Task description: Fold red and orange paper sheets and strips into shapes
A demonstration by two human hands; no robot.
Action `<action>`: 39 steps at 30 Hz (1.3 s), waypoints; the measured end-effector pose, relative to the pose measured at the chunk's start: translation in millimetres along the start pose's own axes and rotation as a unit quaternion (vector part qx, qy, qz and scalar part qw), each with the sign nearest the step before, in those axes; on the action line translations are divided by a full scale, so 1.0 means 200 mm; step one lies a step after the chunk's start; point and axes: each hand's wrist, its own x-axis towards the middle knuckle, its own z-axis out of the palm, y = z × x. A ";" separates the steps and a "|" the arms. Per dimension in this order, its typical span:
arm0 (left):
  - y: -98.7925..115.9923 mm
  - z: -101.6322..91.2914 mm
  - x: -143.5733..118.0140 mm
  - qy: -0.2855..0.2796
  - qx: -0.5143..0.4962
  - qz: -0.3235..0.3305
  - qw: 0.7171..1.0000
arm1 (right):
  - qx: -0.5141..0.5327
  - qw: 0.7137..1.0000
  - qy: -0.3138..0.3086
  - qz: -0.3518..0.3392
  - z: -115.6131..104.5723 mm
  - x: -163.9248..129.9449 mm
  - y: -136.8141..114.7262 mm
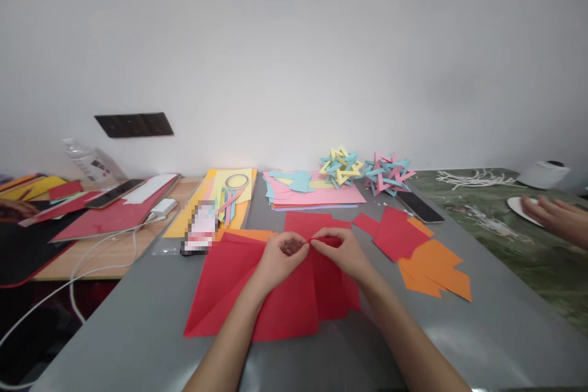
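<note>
From the head camera, both hands meet at the centre of the grey table [138, 331]. The left hand [278, 258] and the right hand [345, 252] pinch a small red paper piece [321, 241] between thumb and fingertips, each with a narrow, closed grip on its opposite ends. The piece hangs just above a stack of large red sheets [239, 294] that spreads toward 7 o'clock from the hands.

At 3 o'clock lie loose red pieces [395, 233] partly over orange pieces [436, 272]. At 12 o'clock sits a pile of pink and blue paper [316, 193], and beyond it, at 1 o'clock, two woven paper stars, one yellow and blue [342, 166], one pink and blue [388, 173]. A dark phone [420, 207] lies beside them. At 10 o'clock are yellow sheets with a ring [236, 181] on top, and further off a red folder [110, 217] with a white cable [87, 257].

At the far right edge another person's hand [558, 217] rests near a white plate [519, 205].

To fold such a small piece well, I judge that the edges should be lined up squarely first, and the crease then pressed firmly with the thumbnails while both ends stay pinched.
</note>
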 end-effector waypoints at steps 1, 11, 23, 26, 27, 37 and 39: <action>0.00 0.00 0.00 -0.004 0.005 0.000 1.000 | -0.007 1.000 -0.002 -0.001 0.00 0.00 0.00; -0.02 0.00 -0.01 -0.017 0.026 0.004 1.000 | -0.060 0.998 -0.009 -0.012 -0.02 -0.02 -0.05; -0.04 0.02 0.00 0.012 0.006 0.018 1.000 | -0.031 0.999 0.029 -0.028 0.01 -0.01 -0.01; -0.04 0.03 0.00 0.022 0.009 0.015 1.000 | -0.015 0.999 0.033 -0.020 0.02 0.00 0.02; -0.04 0.03 0.00 0.023 0.010 0.014 1.000 | -0.012 0.999 0.035 -0.017 0.02 0.00 0.03; -0.03 0.04 0.00 0.043 -0.003 0.001 0.999 | -0.013 0.998 0.067 0.001 0.03 0.00 0.04; -0.03 0.04 0.00 0.046 -0.011 -0.004 0.999 | -0.012 0.998 0.069 0.005 0.03 0.00 0.04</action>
